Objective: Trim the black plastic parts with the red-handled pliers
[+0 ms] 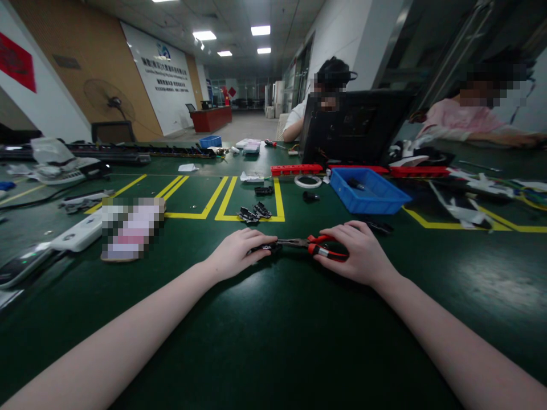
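My left hand (238, 254) is closed around a small black part (265, 247) with a silvery edge, too small and too covered by my fingers to name. From the other side, my right hand (358, 250) grips the red-and-black handles of long-nose pliers (314, 244). The pliers' jaws point left and meet the black part at my left fingertips; whether they clamp it I cannot tell. Just beyond my hands lie several similar black parts (255, 212) on the green table (273, 341). A short black cylindrical piece (310, 196) lies farther back.
A blue bin (371, 196) with dark items stands to the right, a white ring (307, 181) beside it. Leftward lie a phone (134, 230) and a long white device (85, 230). A black monitor-like panel (354, 128) rises behind the bin. Two people sit across the table.
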Demonstrator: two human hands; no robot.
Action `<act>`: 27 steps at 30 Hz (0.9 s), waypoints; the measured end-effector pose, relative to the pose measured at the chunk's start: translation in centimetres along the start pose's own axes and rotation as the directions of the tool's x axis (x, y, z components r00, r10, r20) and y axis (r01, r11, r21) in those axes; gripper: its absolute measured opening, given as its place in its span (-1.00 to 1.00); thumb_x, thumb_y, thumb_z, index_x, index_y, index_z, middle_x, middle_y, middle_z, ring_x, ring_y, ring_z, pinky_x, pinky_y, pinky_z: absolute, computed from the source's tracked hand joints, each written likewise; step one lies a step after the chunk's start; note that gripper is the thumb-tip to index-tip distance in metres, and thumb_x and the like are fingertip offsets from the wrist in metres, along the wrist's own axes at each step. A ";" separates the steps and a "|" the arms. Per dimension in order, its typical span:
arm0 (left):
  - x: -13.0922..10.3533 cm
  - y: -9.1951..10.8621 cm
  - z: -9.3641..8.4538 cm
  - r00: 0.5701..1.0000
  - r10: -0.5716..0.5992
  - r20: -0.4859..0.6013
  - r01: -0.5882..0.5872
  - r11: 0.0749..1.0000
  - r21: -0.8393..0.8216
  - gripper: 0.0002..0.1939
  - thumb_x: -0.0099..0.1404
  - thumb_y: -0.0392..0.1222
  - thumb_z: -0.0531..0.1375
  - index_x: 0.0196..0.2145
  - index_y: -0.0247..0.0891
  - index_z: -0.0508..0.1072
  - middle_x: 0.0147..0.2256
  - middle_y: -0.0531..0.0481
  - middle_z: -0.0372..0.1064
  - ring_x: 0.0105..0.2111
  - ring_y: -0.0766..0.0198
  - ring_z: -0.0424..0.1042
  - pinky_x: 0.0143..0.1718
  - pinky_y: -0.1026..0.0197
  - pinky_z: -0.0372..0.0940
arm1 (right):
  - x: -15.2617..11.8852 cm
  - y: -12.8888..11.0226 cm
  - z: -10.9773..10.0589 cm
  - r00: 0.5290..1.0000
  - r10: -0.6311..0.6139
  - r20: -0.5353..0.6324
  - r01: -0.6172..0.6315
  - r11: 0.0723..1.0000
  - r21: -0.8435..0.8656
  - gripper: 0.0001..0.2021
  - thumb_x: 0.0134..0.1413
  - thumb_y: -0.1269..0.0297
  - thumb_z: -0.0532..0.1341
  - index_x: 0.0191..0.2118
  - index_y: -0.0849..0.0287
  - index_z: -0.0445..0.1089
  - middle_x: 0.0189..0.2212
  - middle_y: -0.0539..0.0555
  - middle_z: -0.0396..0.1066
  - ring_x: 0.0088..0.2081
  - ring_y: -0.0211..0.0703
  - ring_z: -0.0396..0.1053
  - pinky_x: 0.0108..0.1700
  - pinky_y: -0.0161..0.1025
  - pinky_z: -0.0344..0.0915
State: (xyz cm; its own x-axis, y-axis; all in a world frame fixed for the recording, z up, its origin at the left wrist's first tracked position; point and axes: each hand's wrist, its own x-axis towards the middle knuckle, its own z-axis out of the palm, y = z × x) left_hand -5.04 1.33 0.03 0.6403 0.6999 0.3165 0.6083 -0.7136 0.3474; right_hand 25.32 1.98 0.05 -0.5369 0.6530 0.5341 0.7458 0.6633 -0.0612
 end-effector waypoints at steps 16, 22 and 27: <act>0.0 -0.2 0.1 1.000 0.024 0.002 -0.024 1.000 -0.009 -0.70 0.44 -0.15 0.07 0.09 -0.18 0.34 -0.06 -0.06 0.40 -0.08 0.16 0.38 -0.05 0.07 0.31 | 0.3 -0.8 -0.4 0.995 0.037 0.088 -0.043 0.997 0.064 -0.65 0.01 0.02 0.25 -0.19 0.19 0.40 -0.27 0.11 0.50 -0.30 -0.09 0.39 -0.15 -0.09 0.19; 0.1 0.0 0.1 1.000 0.021 0.020 -0.021 1.000 -0.006 -0.68 0.40 -0.13 0.12 0.09 -0.15 0.34 -0.04 -0.05 0.40 -0.06 0.15 0.37 -0.04 0.06 0.30 | 0.2 -1.2 -0.6 0.989 0.070 0.128 -0.080 0.994 0.071 -0.68 -0.01 0.03 0.26 -0.23 0.18 0.41 -0.31 0.09 0.49 -0.38 -0.14 0.31 -0.25 -0.15 0.18; 0.2 0.4 0.1 1.000 0.002 0.023 -0.002 1.000 -0.013 -0.58 0.30 -0.10 0.24 0.09 -0.14 0.33 -0.01 -0.06 0.36 -0.05 0.12 0.36 -0.02 0.03 0.30 | 0.3 -1.5 -1.2 0.985 0.093 0.143 -0.104 0.991 0.078 -0.71 -0.02 0.06 0.27 -0.24 0.16 0.40 -0.32 0.06 0.49 -0.37 -0.16 0.32 -0.25 -0.17 0.18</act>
State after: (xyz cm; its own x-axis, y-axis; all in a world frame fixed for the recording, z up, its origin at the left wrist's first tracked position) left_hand -4.65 1.13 0.17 0.6518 0.6978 0.2971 0.6014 -0.7142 0.3581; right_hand 24.50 0.78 1.35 -0.5163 0.7571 0.4003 0.7648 0.6180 -0.1822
